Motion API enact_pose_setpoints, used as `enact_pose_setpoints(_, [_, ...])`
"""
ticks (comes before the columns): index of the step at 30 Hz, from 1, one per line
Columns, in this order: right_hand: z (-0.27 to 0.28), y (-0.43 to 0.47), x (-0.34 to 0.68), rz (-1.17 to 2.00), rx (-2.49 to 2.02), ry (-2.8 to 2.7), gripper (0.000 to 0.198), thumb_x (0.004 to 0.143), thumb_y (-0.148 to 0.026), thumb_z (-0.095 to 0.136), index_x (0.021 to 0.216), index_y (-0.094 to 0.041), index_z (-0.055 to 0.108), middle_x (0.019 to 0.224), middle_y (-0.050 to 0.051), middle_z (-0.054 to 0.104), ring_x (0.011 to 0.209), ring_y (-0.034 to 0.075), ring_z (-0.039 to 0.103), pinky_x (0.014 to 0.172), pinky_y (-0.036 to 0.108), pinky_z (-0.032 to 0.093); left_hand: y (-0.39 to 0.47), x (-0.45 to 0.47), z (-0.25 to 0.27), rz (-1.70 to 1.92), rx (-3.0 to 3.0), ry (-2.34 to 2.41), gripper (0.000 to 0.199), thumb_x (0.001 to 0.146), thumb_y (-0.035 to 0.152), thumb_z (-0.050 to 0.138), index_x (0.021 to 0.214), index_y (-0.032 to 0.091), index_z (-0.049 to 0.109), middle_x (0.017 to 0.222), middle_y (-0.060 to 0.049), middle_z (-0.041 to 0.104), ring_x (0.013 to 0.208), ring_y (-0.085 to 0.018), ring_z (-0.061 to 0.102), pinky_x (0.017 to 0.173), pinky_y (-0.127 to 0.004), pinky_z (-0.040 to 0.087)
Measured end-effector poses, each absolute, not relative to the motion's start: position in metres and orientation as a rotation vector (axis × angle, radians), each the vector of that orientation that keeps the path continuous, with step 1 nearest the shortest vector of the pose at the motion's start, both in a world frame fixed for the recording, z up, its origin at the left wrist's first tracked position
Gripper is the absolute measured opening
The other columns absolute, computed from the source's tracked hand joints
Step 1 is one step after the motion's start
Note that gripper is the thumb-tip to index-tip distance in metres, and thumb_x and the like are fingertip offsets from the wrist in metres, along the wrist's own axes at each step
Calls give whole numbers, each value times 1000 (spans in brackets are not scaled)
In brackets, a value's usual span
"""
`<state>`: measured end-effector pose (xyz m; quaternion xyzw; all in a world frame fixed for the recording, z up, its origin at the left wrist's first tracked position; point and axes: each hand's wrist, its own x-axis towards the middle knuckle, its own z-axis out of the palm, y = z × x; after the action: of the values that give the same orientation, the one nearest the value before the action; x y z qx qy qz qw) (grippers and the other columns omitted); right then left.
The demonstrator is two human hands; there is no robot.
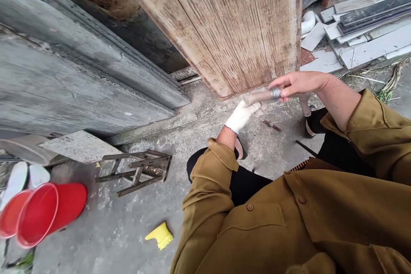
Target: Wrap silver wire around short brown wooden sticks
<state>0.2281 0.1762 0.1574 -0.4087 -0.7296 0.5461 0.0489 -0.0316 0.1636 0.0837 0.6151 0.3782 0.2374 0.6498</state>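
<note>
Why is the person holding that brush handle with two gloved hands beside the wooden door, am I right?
Not quite: only the left hand wears a white glove; the right hand is bare. The head view shows both on the handle beside the door.

Concrete floor (135,231): items lying directly on it.
A small wooden stool (136,172) is lying tipped over; two red buckets (41,214) are resting on their sides at far left; a yellow scrap (159,236) is sitting near the stool; a rusty nail (271,125) is lying below the wooden door (224,25); white boards (362,30) are piling up at top right.
</note>
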Motion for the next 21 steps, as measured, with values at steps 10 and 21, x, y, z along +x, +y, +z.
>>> enact_pose_setpoints(10, [125, 183, 209, 1049, -1768, -2454, 47, 89, -37, 61, 134, -24, 63, 118, 10, 70, 104, 26, 64, 86, 36, 48, 154, -27, 82, 247, 1393, 636, 38, 85, 51, 65, 84, 13, 66, 60, 2, 51, 52, -8, 43, 53, -23, 33])
enact_pose_setpoints(21, [149, 176, 222, 1768, -1170, -2346, 59, 92, -40, 57, 148, -23, 50, 99, 5, 72, 82, 17, 64, 78, 31, 49, 170, -34, 66, 563, 1358, 843, 41, 76, 51, 73, 90, 13, 68, 83, -5, 66, 68, -13, 57, 63, -25, 45])
